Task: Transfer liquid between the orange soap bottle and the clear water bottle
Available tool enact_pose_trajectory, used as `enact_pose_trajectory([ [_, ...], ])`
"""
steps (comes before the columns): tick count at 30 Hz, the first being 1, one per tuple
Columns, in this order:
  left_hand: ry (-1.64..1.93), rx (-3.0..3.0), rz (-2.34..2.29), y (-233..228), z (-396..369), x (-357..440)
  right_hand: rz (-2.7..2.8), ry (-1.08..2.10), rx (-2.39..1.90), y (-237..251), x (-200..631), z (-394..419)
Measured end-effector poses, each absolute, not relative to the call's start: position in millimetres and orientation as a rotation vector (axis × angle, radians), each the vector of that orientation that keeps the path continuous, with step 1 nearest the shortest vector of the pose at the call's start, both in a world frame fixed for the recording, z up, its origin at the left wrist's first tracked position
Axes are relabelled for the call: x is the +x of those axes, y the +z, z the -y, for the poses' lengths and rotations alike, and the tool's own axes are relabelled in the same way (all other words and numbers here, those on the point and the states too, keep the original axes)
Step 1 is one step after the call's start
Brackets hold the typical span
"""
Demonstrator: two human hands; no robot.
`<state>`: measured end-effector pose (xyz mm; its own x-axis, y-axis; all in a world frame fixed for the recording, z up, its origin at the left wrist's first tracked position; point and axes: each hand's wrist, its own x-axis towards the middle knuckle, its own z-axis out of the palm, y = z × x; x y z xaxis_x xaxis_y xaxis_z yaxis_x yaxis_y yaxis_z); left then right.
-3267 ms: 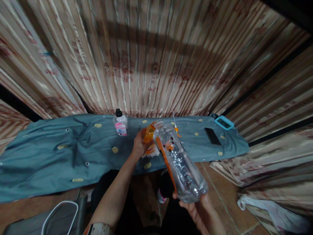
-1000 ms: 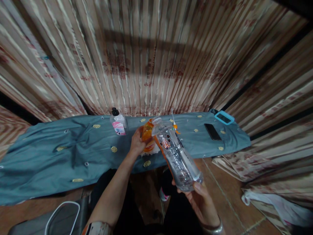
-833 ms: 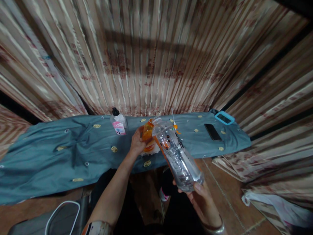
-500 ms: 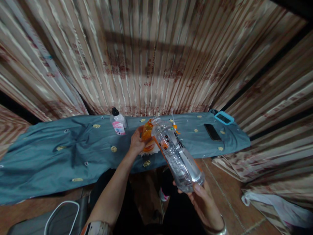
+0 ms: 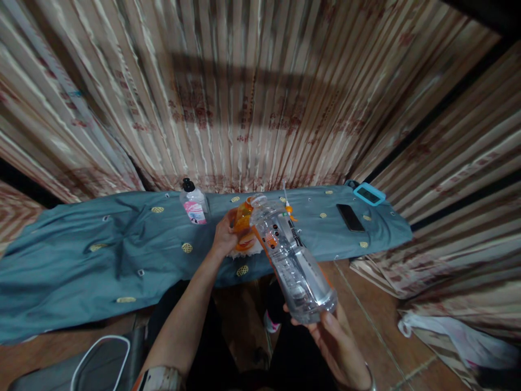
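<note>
My right hand (image 5: 331, 339) grips the base of a large clear plastic bottle (image 5: 291, 258) with an orange label, tilted so its open neck points away toward an orange cup (image 5: 243, 222). My left hand (image 5: 224, 236) wraps around that orange cup, which stands on a pale cloth on the blue-covered table (image 5: 122, 255). The bottle mouth is right beside the cup's rim. Water fills only the lower part of the bottle.
A small bottle with a black cap and pink label (image 5: 192, 203) stands behind the cup to the left. A black phone (image 5: 347, 217) and a device in a light-blue case (image 5: 368, 193) lie at the right end. Striped curtains surround the table; a white bag (image 5: 448, 334) lies on the floor.
The tilted bottle has stayed at the cup's rim with only slight shifts. My right hand has slid a little lower under the bottle's base. The left hand keeps its hold on the cup.
</note>
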<state>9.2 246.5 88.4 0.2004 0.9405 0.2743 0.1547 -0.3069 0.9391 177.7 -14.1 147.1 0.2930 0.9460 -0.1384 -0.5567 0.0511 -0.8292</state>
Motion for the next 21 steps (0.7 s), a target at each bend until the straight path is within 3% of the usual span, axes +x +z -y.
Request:
enact_pose_trajectory([
  [21, 1.156, 1.661, -1.081, 96.1, -242.2, 10.6, 0.491, 1.221, -1.002, 144.3, 170.7, 18.2],
])
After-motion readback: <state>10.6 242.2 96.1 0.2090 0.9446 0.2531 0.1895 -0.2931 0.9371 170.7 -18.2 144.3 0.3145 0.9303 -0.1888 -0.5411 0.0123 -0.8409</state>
